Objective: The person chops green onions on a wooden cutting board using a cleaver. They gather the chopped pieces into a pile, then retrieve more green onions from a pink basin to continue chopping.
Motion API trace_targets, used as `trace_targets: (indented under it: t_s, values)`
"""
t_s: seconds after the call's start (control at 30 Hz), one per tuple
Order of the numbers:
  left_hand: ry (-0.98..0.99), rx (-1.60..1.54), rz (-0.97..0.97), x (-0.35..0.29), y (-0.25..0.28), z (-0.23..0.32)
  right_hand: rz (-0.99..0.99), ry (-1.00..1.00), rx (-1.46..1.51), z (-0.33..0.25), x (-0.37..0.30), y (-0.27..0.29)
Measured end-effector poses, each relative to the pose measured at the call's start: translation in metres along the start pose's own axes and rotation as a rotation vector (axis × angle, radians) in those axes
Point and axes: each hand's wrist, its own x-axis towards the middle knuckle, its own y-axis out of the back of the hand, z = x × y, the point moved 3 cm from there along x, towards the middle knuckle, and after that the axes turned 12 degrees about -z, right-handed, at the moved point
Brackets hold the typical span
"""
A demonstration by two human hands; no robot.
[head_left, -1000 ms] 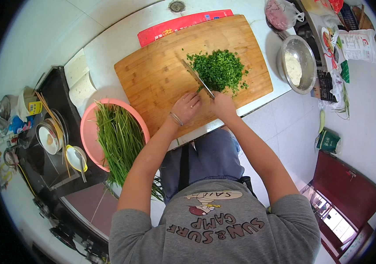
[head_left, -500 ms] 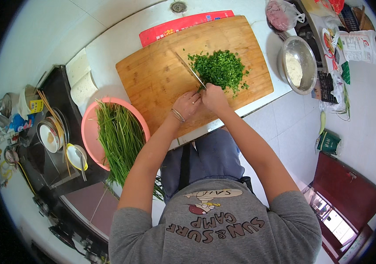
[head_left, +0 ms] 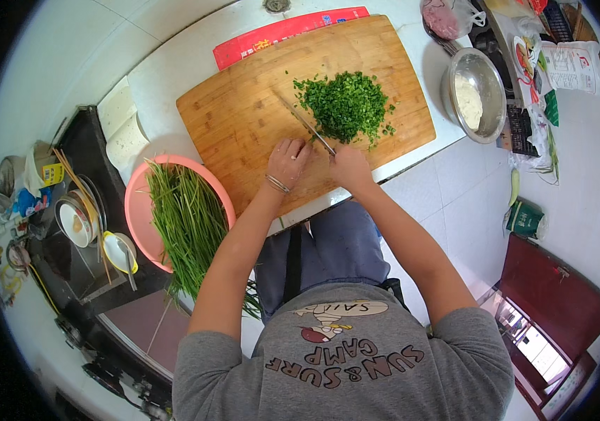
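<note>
My right hand [head_left: 350, 168] grips the handle of a kitchen knife [head_left: 305, 125], its blade slanting away to the upper left over a wooden cutting board [head_left: 237, 116]. Beside the blade, on its right, lies a heap of finely chopped green chives [head_left: 349, 105]. My left hand [head_left: 287, 161], with bangles at the wrist, rests on the board left of the knife, fingers curled in. Whatever those fingers hold, if anything, is hidden; a small green bit shows by the blade. Long uncut chives [head_left: 188, 217] fill a pink basin [head_left: 136, 219] at the left.
A metal bowl of white flour or dough [head_left: 467, 98] stands right of the board. Behind the board lies a red packet [head_left: 272, 41]; a bag of pinkish meat [head_left: 444, 17] sits at the back right. Left, a dark stove [head_left: 51, 245] carries bowls and chopsticks.
My left hand has drawn away from my right, leaving a gap between them. The knife and my right hand have shifted slightly toward me and to the right; the whole view has tilted a little.
</note>
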Motion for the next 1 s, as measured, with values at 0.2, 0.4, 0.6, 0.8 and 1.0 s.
trace_targets:
  t_s: [0.2, 0.4, 0.6, 0.8, 1.0]
  values:
    - [0.045, -0.006, -0.034, -0.014, 0.009, 0.003, -0.114, -0.027, -0.061, -0.016, 0.002, -0.002]
    - [0.144, -0.025, 0.028, -0.009, 0.028, 0.017, 0.085, 0.059, 0.121, -0.021, 0.017, 0.002]
    - [0.317, -0.127, 0.079, -0.018, 0.039, 0.026, -0.064, 0.011, 0.054, -0.005, -0.003, -0.016]
    - [0.412, -0.217, -0.023, -0.012, 0.037, 0.037, 0.05, -0.019, -0.03, 0.018, 0.01, -0.005]
    - [0.426, -0.301, 0.008, -0.005, 0.041, 0.049, -0.159, 0.027, 0.539, 0.035, 0.004, 0.042]
